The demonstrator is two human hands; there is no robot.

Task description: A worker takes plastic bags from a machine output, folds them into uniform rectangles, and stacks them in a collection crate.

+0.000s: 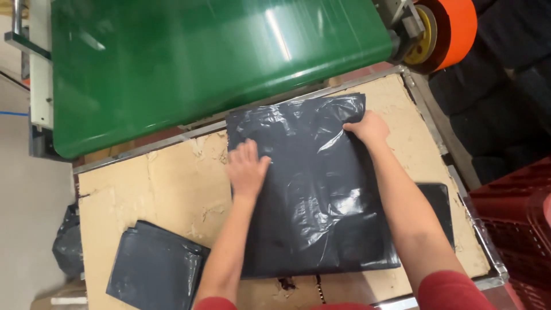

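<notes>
On worn cardboard [172, 178], left hand [247, 169] and right hand [369, 127] flatten glossy, crinkled black bag [313, 195].

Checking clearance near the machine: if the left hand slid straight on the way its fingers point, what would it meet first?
Probably the green conveyor belt, after the black bag edge under the left hand; depth unclear.

Both arms are extended forward from the lower edge of view, forearms bare, red sleeves seen at the upper arms. The left hand [247, 168] is laid flat, palm down, fingers spread. The right hand [368, 128] is set further forward, palm down, fingers curled at the tips.
</notes>
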